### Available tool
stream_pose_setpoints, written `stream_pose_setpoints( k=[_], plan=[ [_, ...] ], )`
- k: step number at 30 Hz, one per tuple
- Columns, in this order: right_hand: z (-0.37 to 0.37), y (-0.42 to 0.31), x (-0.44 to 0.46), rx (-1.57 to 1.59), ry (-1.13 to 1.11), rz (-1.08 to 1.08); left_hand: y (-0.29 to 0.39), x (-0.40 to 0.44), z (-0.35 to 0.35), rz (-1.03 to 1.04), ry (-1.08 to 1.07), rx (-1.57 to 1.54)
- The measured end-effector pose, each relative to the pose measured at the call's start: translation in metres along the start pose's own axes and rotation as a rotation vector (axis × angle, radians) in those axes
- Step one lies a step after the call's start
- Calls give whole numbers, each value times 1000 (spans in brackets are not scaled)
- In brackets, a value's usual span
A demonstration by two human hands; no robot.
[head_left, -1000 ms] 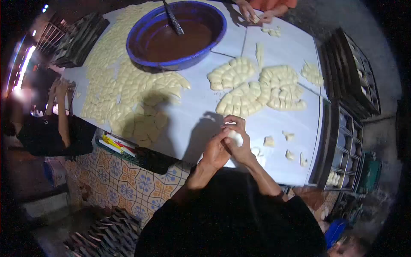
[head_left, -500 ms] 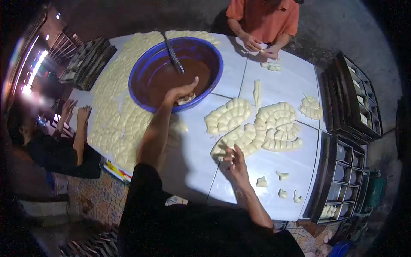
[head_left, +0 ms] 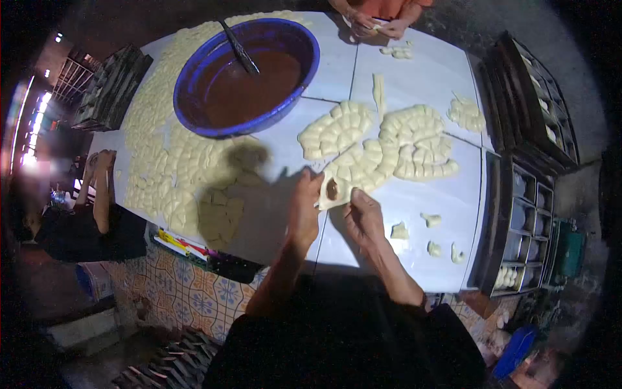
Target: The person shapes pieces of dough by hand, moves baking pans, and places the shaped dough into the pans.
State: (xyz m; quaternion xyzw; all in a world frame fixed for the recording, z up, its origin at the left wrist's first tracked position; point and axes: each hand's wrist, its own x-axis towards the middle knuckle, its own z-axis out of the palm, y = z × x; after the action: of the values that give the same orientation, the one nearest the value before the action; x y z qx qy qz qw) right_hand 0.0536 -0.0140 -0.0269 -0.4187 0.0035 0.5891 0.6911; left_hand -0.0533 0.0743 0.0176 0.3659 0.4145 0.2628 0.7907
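Note:
A flattened piece of pale dough (head_left: 341,195) with a dab of brown filling on it is held between my two hands above the table. My left hand (head_left: 304,206) grips its left edge, and the thumb and fingers of my right hand (head_left: 365,215) pinch its right edge. Just beyond them lie rows of cut dough pieces (head_left: 363,162). The blue basin (head_left: 310,71) of brown filling, with a dark utensil (head_left: 240,50) leaning in it, stands further back on the left.
Many dough pieces (head_left: 201,159) cover the table's left side. Small scraps (head_left: 399,230) lie at the right. Stacked trays (head_left: 531,110) and a divided tray (head_left: 518,223) line the right edge. A co-worker's hands (head_left: 376,27) are at the far edge, another person's arms (head_left: 97,188) at the left.
My left hand has come back from the basin and now holds dough with brown filling on it. My right hand has closed on the dough's other edge. The camera view has shifted.

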Motion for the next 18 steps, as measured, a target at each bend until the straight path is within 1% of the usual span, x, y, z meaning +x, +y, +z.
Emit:
stream_pose_setpoints(
  k=[1,2,3,4,5,7,8,9,11,12,13,15,16,17,18],
  plan=[
    [-3,0,-8,-246,-8,-146,-13,-8,1,-6,145,21],
    [-6,1,-15,-490,20,-294,-24,-11,-4,-36,88,-8],
    [-8,6,-25,-848,-12,-572,-28,-19,-3,-74,34,-38],
    [-9,9,-37,-1203,-43,-846,-30,-33,-2,-68,10,-154],
    [-11,8,-49,-1318,-136,-814,-29,-42,-1,2,-29,15],
    [-22,4,-58,-1402,-242,-872,-33,-54,-3,133,-120,351],
    [-34,3,-58,-1381,-279,-882,-41,-56,-5,168,-142,318],
    [-37,2,-59,-1168,-304,-778,-51,-59,-8,219,-155,363],
    [-32,1,-66,-805,-190,-796,-64,-65,-12,331,-176,457],
    [-37,3,-65,-642,-183,-731,-63,-70,-8,334,-195,452],
    [-42,3,-69,-628,-158,-737,-66,-75,-8,345,-204,408],
    [-42,-1,-79,-920,-177,-807,-71,-80,-5,372,-220,315],
    [-35,2,-89,-959,-172,-822,-71,-80,-6,366,-212,441],
    [-32,4,-95,-1095,-188,-905,-74,-81,-8,271,-193,418],
    [-34,6,-100,-1110,-186,-822,-80,-78,-10,178,-173,395]
  ],
)
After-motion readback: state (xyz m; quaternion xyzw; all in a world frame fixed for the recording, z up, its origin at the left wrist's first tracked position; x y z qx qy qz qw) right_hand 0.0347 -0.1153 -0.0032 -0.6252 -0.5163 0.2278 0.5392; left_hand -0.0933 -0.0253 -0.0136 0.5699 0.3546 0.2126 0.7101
